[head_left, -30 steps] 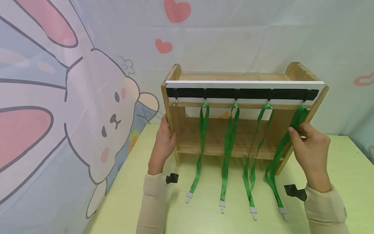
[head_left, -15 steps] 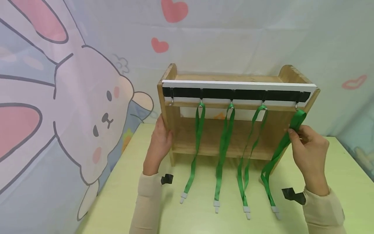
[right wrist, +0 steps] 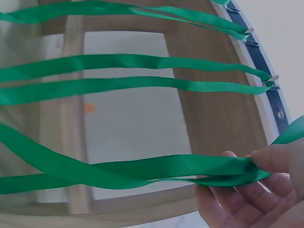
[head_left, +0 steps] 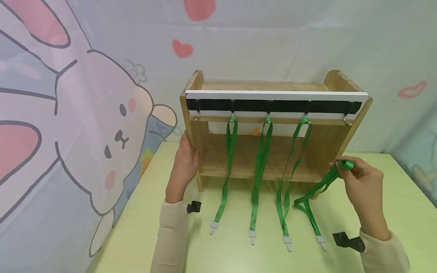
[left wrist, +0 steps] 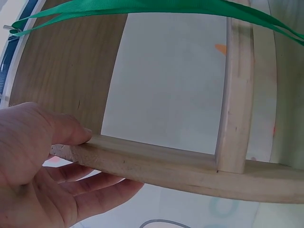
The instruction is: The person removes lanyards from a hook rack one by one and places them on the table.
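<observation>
A wooden shelf [head_left: 252, 173] stands on the table, a black strip [head_left: 252, 105] with several hooks across its top front. Three green lanyards hang from the middle hooks, one of them at the centre [head_left: 261, 159]. The left hand [head_left: 183, 165] grips the shelf's left side panel, thumb inside and fingers outside in the left wrist view [left wrist: 118, 156]. Off the hooks, a fourth green lanyard [head_left: 310, 193] is pinched near its top by the right hand [head_left: 366, 189], beside the shelf's right side; its grey clip [head_left: 321, 242] hangs low. The rightmost hook [head_left: 346, 120] and the leftmost hook [head_left: 197, 115] hold nothing.
The pale green table [head_left: 136, 212] extends around the shelf. Behind it hangs a cloth backdrop [head_left: 266, 45] with hearts and a large rabbit. Grey clips of the hanging lanyards dangle over the table in front of the shelf.
The right hand has drawn the rightmost lanyard off its hook and lowered it, its top loop now folded over by the fingers. The left hand keeps its grip; the view has shifted slightly.
</observation>
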A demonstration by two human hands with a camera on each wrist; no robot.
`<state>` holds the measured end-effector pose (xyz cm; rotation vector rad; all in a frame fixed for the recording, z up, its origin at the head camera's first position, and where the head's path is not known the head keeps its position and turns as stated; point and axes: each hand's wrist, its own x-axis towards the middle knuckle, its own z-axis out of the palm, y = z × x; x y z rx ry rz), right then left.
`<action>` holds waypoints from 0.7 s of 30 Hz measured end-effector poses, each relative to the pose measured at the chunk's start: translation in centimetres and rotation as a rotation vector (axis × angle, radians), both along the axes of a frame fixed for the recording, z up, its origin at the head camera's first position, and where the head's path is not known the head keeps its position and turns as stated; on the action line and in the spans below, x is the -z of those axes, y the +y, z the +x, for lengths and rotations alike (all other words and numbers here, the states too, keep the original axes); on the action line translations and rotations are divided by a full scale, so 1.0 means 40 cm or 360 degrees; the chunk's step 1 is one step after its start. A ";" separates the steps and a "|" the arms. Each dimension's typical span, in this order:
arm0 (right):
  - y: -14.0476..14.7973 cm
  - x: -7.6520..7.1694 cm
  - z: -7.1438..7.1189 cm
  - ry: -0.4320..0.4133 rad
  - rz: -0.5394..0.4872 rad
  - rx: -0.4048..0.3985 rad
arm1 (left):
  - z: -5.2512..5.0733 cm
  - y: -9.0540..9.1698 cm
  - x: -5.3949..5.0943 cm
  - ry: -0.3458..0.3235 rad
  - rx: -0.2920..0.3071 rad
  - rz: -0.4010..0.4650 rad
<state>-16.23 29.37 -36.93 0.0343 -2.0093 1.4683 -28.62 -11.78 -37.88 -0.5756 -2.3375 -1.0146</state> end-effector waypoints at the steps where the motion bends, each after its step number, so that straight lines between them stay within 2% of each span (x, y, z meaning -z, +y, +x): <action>1: 0.003 0.007 0.003 -0.0011 -0.0065 -0.0050 | 0.000 0.000 0.000 0.0006 0.0000 -0.0001; 6: 0.024 0.035 0.013 -0.0037 -0.0358 -0.0315 | 0.003 0.001 -0.002 0.0019 -0.0007 -0.0013; 11: 0.040 0.050 0.024 -0.0169 -0.0546 -0.0490 | 0.004 0.001 -0.003 0.0025 -0.0013 -0.0018; 16: 0.049 0.069 0.035 -0.0314 -0.0601 -0.0607 | 0.002 0.000 0.000 0.0017 -0.0010 -0.0008; 21: 0.053 0.090 0.043 -0.0415 -0.0547 -0.0677 | 0.000 0.000 0.001 0.0022 -0.0008 -0.0009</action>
